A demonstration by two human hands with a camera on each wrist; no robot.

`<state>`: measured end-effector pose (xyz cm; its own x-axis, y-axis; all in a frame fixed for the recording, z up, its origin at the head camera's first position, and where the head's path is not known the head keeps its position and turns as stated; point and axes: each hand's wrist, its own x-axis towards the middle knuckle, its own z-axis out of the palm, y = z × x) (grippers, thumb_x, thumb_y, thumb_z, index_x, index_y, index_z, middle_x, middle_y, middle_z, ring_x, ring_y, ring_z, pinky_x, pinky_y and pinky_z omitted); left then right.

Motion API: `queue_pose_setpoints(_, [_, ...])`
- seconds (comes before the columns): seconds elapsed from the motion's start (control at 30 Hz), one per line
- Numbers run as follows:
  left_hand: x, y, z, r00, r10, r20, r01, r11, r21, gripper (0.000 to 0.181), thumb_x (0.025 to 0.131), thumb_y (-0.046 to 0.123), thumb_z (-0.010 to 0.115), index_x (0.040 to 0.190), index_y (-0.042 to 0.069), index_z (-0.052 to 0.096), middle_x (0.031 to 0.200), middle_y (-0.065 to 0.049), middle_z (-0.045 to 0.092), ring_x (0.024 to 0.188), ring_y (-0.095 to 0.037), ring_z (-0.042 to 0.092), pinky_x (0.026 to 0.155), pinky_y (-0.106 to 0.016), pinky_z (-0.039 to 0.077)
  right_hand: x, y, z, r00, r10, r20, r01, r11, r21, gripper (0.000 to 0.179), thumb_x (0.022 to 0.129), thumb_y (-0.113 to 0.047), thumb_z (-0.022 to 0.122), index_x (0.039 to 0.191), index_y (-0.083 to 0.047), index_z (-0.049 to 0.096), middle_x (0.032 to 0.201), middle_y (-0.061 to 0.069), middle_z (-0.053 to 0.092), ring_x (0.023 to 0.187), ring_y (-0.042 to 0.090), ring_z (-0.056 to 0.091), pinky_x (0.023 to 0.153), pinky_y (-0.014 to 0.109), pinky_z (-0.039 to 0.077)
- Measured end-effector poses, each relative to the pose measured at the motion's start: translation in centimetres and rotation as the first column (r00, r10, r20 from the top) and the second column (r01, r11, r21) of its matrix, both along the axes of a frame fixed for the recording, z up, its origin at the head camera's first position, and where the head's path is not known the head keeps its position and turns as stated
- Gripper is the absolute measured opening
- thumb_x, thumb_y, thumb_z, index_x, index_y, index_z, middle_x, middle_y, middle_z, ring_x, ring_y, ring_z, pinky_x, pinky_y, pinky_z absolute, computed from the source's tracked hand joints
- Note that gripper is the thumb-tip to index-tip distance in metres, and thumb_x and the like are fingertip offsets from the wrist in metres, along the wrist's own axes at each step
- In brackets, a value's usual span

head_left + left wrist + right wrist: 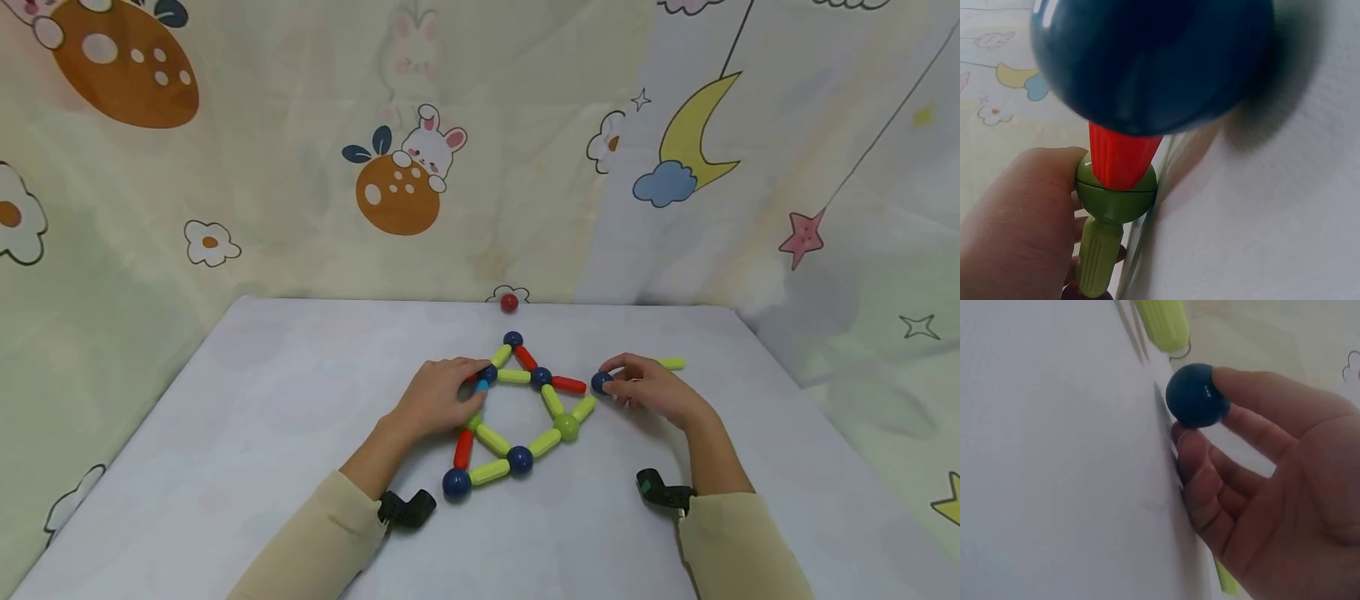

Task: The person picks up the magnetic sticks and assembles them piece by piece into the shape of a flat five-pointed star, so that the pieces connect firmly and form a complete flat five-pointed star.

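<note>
A flat figure of magnetic balls and sticks lies on the table, in green, red, blue and dark blue. My left hand grips its left side, fingers at a dark blue ball and thumb by a green ball. Part of that side is hidden under the hand. To the right, my right hand pinches a loose dark blue ball between thumb and fingers. That ball is just apart from the ends of a red stick and a green stick that point outward.
On the white table, a loose green stick lies beyond my right hand. A red ball sits at the far edge, behind the figure's top. A patterned cloth hangs behind the table.
</note>
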<state>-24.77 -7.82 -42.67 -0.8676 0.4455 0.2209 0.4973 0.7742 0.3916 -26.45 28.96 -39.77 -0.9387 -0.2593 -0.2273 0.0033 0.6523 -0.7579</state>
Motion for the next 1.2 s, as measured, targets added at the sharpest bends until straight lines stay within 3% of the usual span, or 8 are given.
queue_pose_setpoints(0.17, [0.02, 0.02, 0.13, 1.0, 0.003, 0.011, -0.003, 1.0, -0.005, 0.05, 0.098, 0.036, 0.06, 0.145, 0.019, 0.061, 0.141, -0.002, 0.066, 0.131, -0.025, 0.061, 0.107, -0.051, 0.048, -0.04, 0.67, -0.36, 0.999, 0.05, -0.014, -0.051, 0.998, -0.031, 0.04, 0.097, -0.023, 0.07, 0.133, -0.008, 0.06, 0.128, 0.021, 0.061, 0.095, 0.028, 0.059, 0.075, 0.032, 0.054])
queue_pose_setpoints(0.5, [0.12, 0.02, 0.17, 1.0, 0.001, 0.005, -0.001, 1.0, 0.004, 0.051, 0.098, 0.036, 0.06, 0.145, 0.018, 0.061, 0.141, -0.003, 0.066, 0.131, -0.026, 0.062, 0.107, -0.051, 0.048, 0.13, 0.82, -0.35, 0.998, 0.068, -0.018, -0.069, 0.997, -0.045, 0.045, 0.095, -0.022, 0.072, 0.137, -0.01, 0.061, 0.137, 0.022, 0.059, 0.098, 0.028, 0.06, 0.074, 0.033, 0.055])
queue_pose_setpoints(1.2, [0.15, -0.12, 0.22, 1.0, 0.0, 0.009, 0.0, 1.0, -0.011, 0.051, 0.098, 0.036, 0.061, 0.146, 0.019, 0.06, 0.143, -0.002, 0.065, 0.132, -0.026, 0.061, 0.107, -0.05, 0.048, 0.16, 0.16, -0.31, 0.999, 0.037, -0.004, -0.037, 0.998, -0.058, 0.046, 0.096, -0.023, 0.072, 0.137, -0.007, 0.06, 0.134, 0.02, 0.061, 0.094, 0.028, 0.06, 0.074, 0.032, 0.055])
